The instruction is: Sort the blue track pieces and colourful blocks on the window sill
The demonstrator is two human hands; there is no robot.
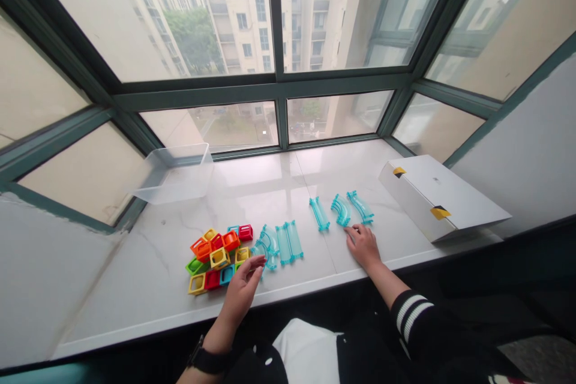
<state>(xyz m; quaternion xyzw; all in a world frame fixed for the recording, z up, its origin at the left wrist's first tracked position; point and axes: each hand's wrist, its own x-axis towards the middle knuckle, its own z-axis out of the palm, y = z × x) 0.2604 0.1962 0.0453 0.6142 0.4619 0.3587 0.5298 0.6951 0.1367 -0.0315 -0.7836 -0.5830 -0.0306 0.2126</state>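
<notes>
Plenty of bare sill between the left hand (pixel 240 288) and right hand (pixel 363 246), but blocks (pixel 218 255) crowd the left one and a white box (pixel 438 198) sits off right.

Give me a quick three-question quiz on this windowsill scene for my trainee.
1. True or false: the right hand rests flat on the sill, just below the curved track pieces.
2. Which is the left hand nearest to? A) the white box B) the block pile and the track pieces beside it C) the clear tub
3. Fill in: the clear tub stands at the sill's back ____ corner.

Key: 1 true; 2 B; 3 left.
</notes>
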